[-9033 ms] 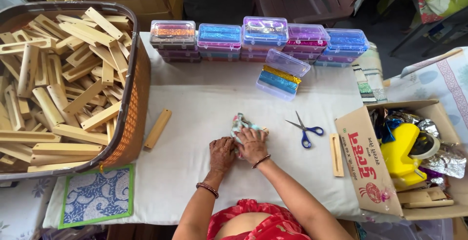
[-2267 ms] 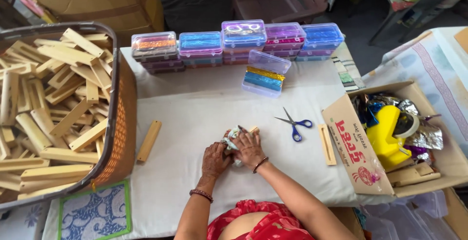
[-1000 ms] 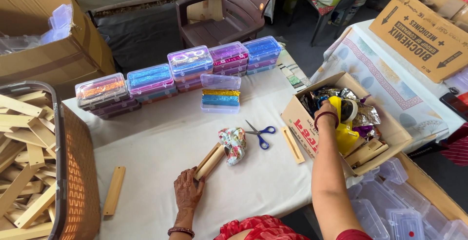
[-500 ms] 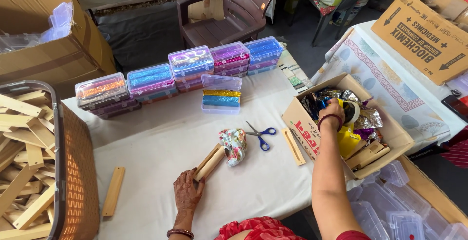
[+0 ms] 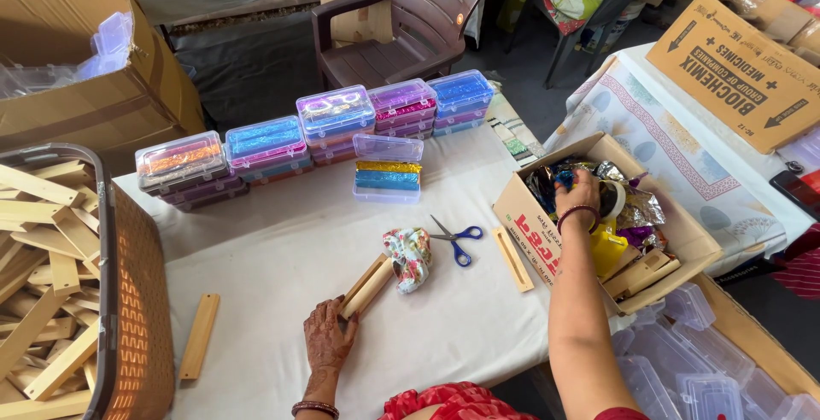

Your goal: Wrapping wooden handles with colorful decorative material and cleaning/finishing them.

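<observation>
We see the left hand [image 5: 327, 341] resting on the white-covered desk [image 5: 282, 258], its fingers loosely closed around the near end of a small open wooden frame [image 5: 367, 285] that points toward two o'clock. Touching the far end of that frame lies a floral fabric bundle [image 5: 410, 257]. Just beside the bundle, at three o'clock of it, sit blue-handled scissors [image 5: 454, 239], and a flat wooden strip [image 5: 512, 258] lies near them at the desk's edge.

The right hand [image 5: 581, 196] is reaching down into an open cardboard box [image 5: 534, 219] at two o'clock, among shiny foil wrappings; we cannot tell whether it grips anything there. A yellow object [image 5: 608, 251] sits in the box just below the wrist.

At twelve o'clock a row of clear plastic cases [image 5: 333, 125] with glittery contents runs along the far edge, one case [image 5: 387, 169] set apart in front. At nine o'clock a woven basket [image 5: 137, 317] holds many wooden pieces, and a single wooden slat [image 5: 199, 335] lies beside it.
</observation>
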